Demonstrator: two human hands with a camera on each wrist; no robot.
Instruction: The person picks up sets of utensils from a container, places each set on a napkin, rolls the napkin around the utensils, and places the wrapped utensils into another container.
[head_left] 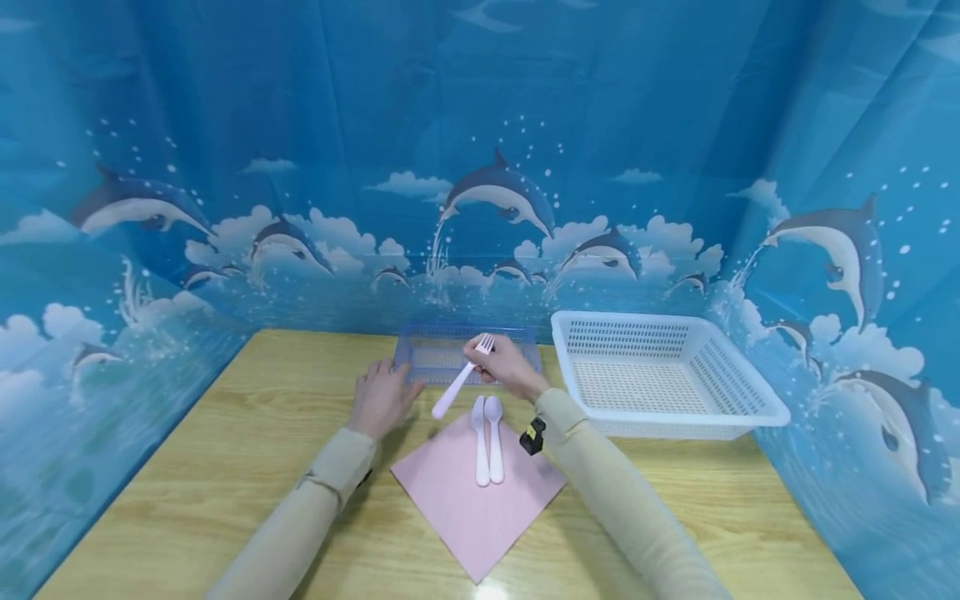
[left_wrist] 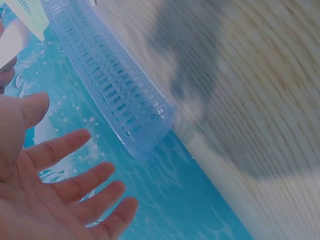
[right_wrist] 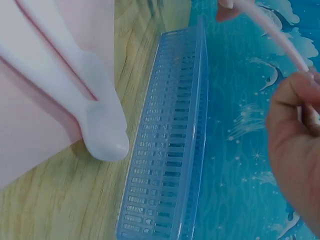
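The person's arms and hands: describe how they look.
The left sleeve and right sleeve are long and pale cream. A small black device with a yellow mark sits at the right sleeve; what looks like a narrow band crosses the left sleeve. The left hand and right hand wear no gloves.

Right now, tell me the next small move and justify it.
I'd probably lower the fork onto the pink square, left of the knife: the right hand holds it up, the knife and spoon lie side by side there, and bare room shows beside them.
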